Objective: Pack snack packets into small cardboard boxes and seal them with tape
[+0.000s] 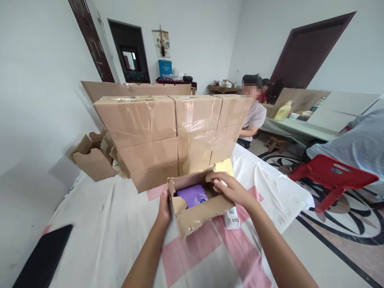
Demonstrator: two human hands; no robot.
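A small open cardboard box sits on the table in front of me with a purple packet inside it. My left hand grips the box's left side, its fingers closed against the cardboard. Over the right flap lies my right hand, fingers curled on the flap's edge. A white tape dispenser stands just right of the box, partly under my right wrist. A yellow sheet lies behind the box.
A wall of taped cardboard boxes is stacked behind the small box. An open box sits at the left. A black flat object lies near left. A seated person works beyond; a red stool stands right.
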